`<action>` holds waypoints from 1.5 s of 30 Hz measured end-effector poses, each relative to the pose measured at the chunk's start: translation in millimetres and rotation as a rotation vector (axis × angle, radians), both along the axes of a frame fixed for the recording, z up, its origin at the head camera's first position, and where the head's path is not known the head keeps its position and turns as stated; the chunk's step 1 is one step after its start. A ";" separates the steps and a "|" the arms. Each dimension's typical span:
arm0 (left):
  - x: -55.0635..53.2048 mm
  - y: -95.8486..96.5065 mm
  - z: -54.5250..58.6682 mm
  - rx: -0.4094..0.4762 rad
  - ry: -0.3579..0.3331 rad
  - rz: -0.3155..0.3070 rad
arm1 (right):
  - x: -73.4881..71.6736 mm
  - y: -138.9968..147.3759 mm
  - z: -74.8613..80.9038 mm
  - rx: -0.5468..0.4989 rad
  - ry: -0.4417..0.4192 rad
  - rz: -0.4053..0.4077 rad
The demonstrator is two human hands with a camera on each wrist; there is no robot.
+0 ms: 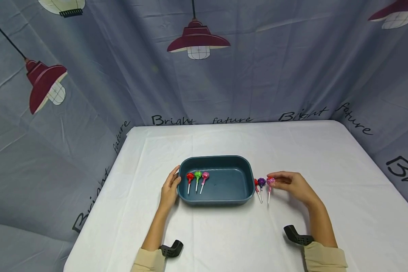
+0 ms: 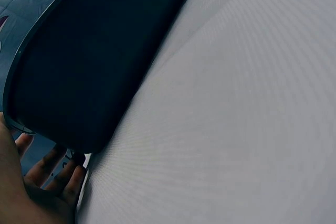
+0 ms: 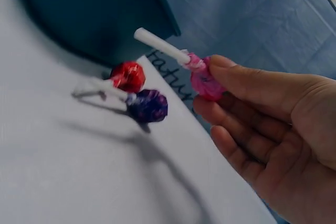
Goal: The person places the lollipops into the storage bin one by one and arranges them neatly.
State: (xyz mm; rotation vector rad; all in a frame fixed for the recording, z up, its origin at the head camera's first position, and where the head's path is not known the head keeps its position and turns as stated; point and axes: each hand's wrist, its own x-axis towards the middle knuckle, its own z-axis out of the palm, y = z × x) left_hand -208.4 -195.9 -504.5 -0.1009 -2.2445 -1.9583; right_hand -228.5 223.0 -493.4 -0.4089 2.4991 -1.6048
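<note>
My left hand (image 1: 170,190) rests against the left end of a dark teal tray (image 1: 217,201), thumb near the rim and fingers spread along the outer wall. Inside the tray's left half lie a red lollipop (image 1: 190,176), a green lollipop (image 1: 198,175) and a pink lollipop (image 1: 205,176), sticks toward me. Beyond the tray's right end, my right hand (image 3: 273,124) pinches another pink lollipop (image 3: 206,81) by its wrapped head between thumb and fingers, raised off the table. Beside it on the cloth are a purple lollipop (image 3: 149,106) and a second red lollipop (image 3: 128,76).
A white cloth covers the table (image 1: 217,241). Behind it hangs a grey-blue curtain (image 1: 258,75) printed with red lamps and lettering. A black wrist device (image 1: 171,249) sits on the left wrist and another black device (image 1: 297,236) on the right.
</note>
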 end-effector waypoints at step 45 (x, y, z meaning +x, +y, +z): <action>-0.1 -1.4 0.2 0.000 -0.008 -0.004 | -40.8 -142.2 34.3 -0.013 0.146 0.158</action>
